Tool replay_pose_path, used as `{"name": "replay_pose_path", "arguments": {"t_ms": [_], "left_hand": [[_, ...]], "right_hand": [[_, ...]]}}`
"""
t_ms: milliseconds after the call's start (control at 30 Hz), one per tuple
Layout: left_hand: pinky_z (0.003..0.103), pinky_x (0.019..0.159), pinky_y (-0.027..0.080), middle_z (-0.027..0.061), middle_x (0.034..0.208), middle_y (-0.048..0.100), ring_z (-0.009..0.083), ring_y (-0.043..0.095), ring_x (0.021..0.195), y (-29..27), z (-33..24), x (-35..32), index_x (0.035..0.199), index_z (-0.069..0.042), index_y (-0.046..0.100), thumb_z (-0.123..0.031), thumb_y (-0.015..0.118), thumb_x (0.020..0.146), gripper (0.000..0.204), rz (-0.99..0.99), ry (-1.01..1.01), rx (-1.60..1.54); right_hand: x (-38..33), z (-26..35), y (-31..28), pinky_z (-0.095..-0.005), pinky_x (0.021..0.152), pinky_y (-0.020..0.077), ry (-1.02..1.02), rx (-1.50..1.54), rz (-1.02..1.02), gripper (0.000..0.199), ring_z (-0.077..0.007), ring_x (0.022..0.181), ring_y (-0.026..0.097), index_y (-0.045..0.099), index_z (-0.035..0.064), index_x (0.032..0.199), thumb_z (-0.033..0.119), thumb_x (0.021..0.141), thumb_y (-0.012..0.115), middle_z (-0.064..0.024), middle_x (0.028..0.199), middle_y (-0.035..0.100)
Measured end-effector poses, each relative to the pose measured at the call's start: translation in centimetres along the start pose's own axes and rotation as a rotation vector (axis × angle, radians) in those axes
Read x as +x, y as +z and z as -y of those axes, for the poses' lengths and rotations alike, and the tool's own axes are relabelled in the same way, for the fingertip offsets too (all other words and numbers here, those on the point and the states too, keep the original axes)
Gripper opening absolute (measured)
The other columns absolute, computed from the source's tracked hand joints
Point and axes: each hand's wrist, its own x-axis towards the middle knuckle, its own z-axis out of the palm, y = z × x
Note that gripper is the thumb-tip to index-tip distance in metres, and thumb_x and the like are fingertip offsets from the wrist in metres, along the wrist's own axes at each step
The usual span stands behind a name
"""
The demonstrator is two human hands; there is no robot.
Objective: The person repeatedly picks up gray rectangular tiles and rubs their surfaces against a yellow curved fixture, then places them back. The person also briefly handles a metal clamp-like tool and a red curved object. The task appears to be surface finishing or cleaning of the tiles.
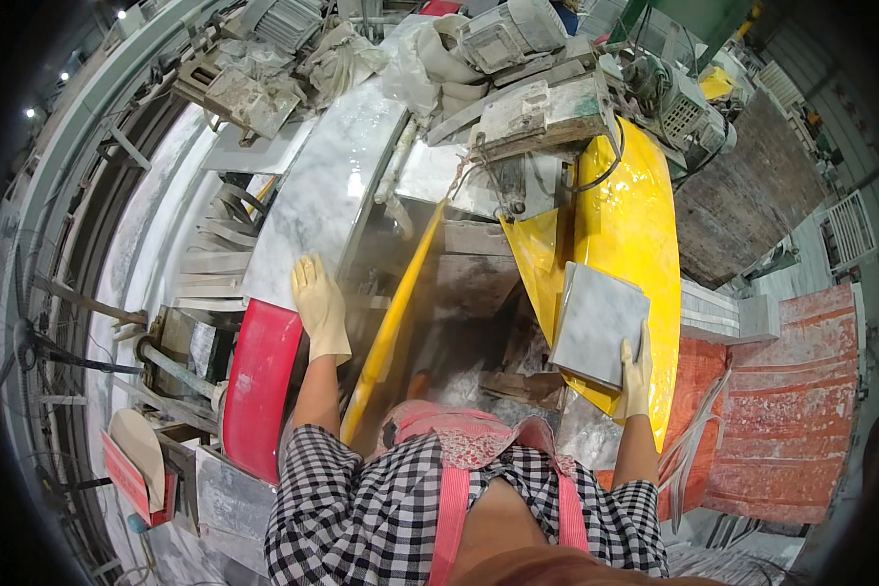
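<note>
My left hand [319, 305], in a cream rubber glove, lies with its fingers stretched out on the near end of a long, wet, grey-veined marble-like surface [334, 176]. It holds nothing. Just below and left of it is a red panel [262, 386]. At the right, a small stack of grey-white marble tiles [601, 320] sits on a glossy, wet yellow sheet [630, 200]. My right hand [637, 379], gloved alike, grips the stack's right edge, thumb on the top tile and fingers along the side; part of its fingers is hidden.
A yellow strip [400, 313] slants between my arms. Ahead, a dusty metal block [537, 119] with a chain and a grey motor [514, 34] stand over the work. Pale stacked slabs [723, 314] and an orange-red sheet [786, 400] lie at right. A pipe [181, 369] juts in at left.
</note>
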Motion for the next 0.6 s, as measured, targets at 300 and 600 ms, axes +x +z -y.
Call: {"name": "replay_pose_path", "arguments": {"t_ms": [300, 600], "left_hand": [[0.046, 0.119, 0.035, 0.0272, 0.139, 0.06, 0.0402, 0.052, 0.134, -0.2, -0.27, 0.01, 0.138, 0.007, 0.057, -0.01, 0.055, 0.094, 0.048, -0.018, -0.002, 0.003], [0.046, 0.117, 0.038, 0.0251, 0.136, 0.062, 0.0398, 0.055, 0.13, -0.03, -0.14, 0.03, 0.133, 0.007, 0.06, -0.009, 0.055, 0.093, 0.043, -0.039, 0.004, -0.001]], "right_hand": [[0.47, -0.61, -0.19, -0.0392, 0.126, 0.0224, -0.019, -0.081, 0.027, 0.068, -0.0327, 0.152, 0.032, 0.035, 0.0037, 0.159, 0.025, 0.101, 0.061, -0.0195, 0.163, 0.036], [0.53, -0.81, -0.16, -0.0392, 0.126, 0.0219, -0.012, -0.042, 0.032, 0.07, -0.0326, 0.153, 0.032, 0.033, 0.003, 0.159, 0.024, 0.1, 0.062, -0.0197, 0.164, 0.036]]}}
